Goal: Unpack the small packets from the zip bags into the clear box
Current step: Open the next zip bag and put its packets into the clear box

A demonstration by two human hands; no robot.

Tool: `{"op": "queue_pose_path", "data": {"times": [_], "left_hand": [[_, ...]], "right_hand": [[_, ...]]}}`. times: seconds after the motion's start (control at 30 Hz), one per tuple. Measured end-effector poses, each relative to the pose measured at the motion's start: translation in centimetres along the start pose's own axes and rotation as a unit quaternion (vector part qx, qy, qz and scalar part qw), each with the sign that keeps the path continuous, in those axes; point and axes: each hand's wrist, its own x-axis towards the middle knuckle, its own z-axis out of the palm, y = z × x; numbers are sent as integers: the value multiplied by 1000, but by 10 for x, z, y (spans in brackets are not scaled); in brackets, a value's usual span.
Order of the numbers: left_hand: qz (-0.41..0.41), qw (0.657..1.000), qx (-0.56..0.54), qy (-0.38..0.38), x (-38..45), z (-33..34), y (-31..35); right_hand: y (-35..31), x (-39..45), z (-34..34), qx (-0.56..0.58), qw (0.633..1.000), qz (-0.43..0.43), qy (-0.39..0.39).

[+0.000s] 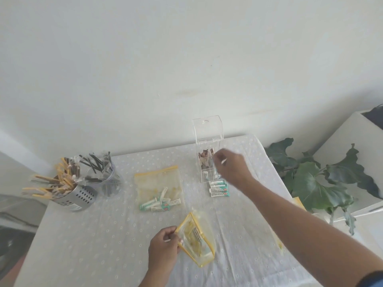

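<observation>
My left hand point(163, 245) grips the yellow-edged mouth of a clear zip bag point(196, 239) held up near the table's front; a few packets show inside it. My right hand point(232, 166), blurred, reaches to the front of the tall clear box point(204, 162), whose lid point(207, 127) stands open. Its fingers are pinched on a small white packet. The box holds brown sticks and some packets. A stack of white-and-green packets point(219, 188) lies at the foot of the box. A second zip bag point(157, 181) lies flat mid-table with several packets point(159, 204) at its lower end.
At the left stand a perforated metal holder point(78, 195) of yellow and brown sticks and a clear cup point(107, 179) of dark sticks. A leafy plant point(310, 179) sits past the table's right edge. Another yellow bag edge point(298, 201) shows behind my right forearm.
</observation>
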Motion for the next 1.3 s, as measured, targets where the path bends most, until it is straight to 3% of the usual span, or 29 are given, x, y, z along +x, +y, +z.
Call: {"op": "queue_pose_path", "data": {"times": [0.1, 0.17, 0.3, 0.43, 0.63, 0.83, 1.13, 1.3], "left_hand": [[-1, 1000, 2, -3, 3, 4, -2], [-4, 1000, 3, -15, 1, 8, -5], [5, 999, 35, -23, -5, 13, -14], [21, 996, 82, -11, -2, 13, -19], [43, 994, 101, 3, 2, 11, -12], [57, 991, 117, -12, 2, 10, -5], [109, 980, 169, -8, 0, 11, 6], [137, 975, 172, -12, -6, 12, 11]], "right_hand": [[5, -67, 42, -7, 967, -4, -253], [21, -98, 80, -77, 934, 29, -347], [30, -132, 130, -154, 938, 105, -292], [24, -148, 144, -192, 935, 102, -280], [43, -152, 144, -174, 943, 125, -256], [55, -147, 137, -168, 944, 89, -270], [56, -145, 125, -128, 950, 122, -257], [54, -141, 122, -176, 939, 168, -243]]}}
